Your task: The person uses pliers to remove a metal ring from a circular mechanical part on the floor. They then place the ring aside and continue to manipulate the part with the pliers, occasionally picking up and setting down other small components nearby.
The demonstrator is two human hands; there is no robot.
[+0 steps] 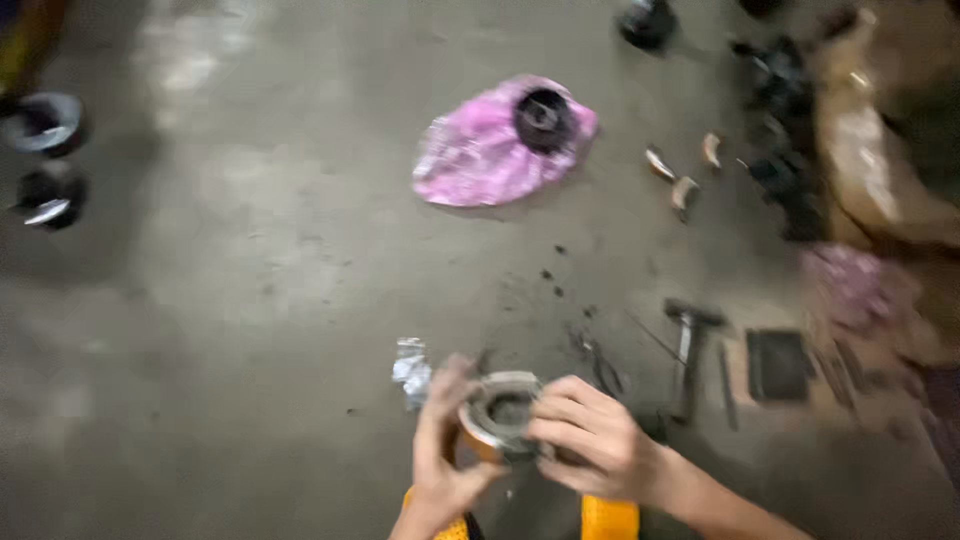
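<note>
Item in hand: a round metal ring-shaped part (500, 410), grey with an orange-brown lower edge, held low in the head view above the concrete floor (250, 300). The left hand (440, 450) is clamped on its left rim, fingers curled up the side; the right hand (590, 440) grips the right rim, fingers laid over the top, so both hands are closed on the one piece. Just beside the left hand: a crumpled scrap of foil (411, 368). Near the right hand, on the floor: pliers (600, 365), a hammer (690, 350), a dark flat pad (778, 365). Well apart, farther off: a pink plastic bag (480, 150) with a black round part (543, 120) resting on it, and small curved shell-like pieces (685, 190). Far left: two dark round parts (45, 125), blurred. Risk noted: the ring looks heavy and possibly greasy; a slipping grip could drop it onto the hard floor or onto the yellow-clad knees below. The loose tools near the right hand could be knocked or knelt on.
</note>
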